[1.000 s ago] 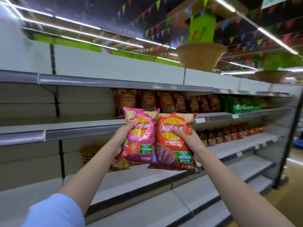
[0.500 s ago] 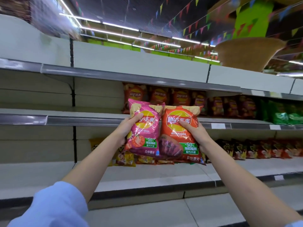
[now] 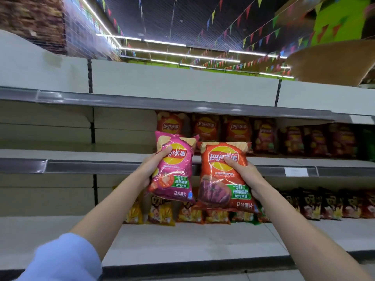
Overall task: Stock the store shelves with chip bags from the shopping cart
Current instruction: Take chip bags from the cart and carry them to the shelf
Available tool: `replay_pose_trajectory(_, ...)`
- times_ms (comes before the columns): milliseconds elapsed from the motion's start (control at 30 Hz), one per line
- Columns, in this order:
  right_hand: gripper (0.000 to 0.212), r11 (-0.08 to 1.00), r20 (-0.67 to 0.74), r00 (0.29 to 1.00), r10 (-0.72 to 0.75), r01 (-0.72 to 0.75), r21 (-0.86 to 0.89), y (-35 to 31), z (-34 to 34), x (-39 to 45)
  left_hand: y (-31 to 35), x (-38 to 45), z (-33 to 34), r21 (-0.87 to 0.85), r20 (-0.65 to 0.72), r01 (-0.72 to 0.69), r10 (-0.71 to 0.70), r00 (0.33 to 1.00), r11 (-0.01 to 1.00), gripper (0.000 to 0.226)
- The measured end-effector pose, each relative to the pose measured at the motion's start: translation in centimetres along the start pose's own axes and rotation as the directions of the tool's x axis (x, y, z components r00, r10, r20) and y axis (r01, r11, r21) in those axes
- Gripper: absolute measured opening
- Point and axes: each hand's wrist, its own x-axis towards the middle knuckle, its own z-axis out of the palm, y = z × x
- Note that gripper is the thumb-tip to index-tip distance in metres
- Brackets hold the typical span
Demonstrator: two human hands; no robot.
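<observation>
Two bags up at the shelf

Left hand [image 3: 151,169] gripped the pink bag [image 3: 174,169], right hand [image 3: 242,171] the orange bag [image 3: 223,179]; next, likely seating them on the middle shelf [image 3: 101,166].

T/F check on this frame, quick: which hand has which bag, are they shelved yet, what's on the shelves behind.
1. The left hand grips the pink chip bag. True.
2. The right hand is open and holds nothing. False: it grips the orange chip bag.
3. Both bags already stand on a shelf. False: both are held up in the air in front of the middle shelf.
4. A row of red-orange chip bags stands at the back of the middle shelf. True.
5. The middle shelf is full on the left side too. False: no bags show left of the row.
</observation>
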Motion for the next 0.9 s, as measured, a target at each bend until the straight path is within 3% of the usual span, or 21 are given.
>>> replay_pose_trajectory(133,0.062,0.999,-0.019,0.999,0.026,-0.026,-0.019,-0.7,-2.2,3.6,1.4,4.7,2.1,0.021,0.035,-0.016,0.015,0.999,1.000,0.049)
replay_pose_trajectory(300,0.080,0.999,-0.073,0.997,0.040,-0.041,-0.007,-1.4,-5.8,7.8,2.6,10.6,5.3,0.074,0.083,-0.031,0.025,0.996,0.997,0.042)
replay_pose_trajectory(500,0.078,0.997,-0.085,0.994,0.071,-0.069,0.029,-1.3,-10.5,11.9,2.4,15.7,8.8,0.099,0.056,-0.017,0.012,0.998,0.995,0.038)
replay_pose_trajectory(600,0.075,0.998,-0.068,0.996,0.065,-0.064,0.011,-1.6,-12.5,14.2,2.1,16.8,9.8,0.020,0.069,-0.035,0.033,0.997,0.999,0.035)
replay_pose_trajectory(767,0.058,0.997,-0.041,0.997,0.065,-0.066,-0.040,-2.1,-14.1,18.7,1.9,16.3,9.5,-0.083,-0.117,-0.050,0.040,0.992,0.995,0.033)
replay_pose_trajectory(900,0.061,0.995,0.028,0.995,0.093,-0.092,-0.040,-2.5,-13.4,20.7,1.7,15.0,8.6,-0.085,-0.295,0.002,-0.027,0.955,0.996,0.031)
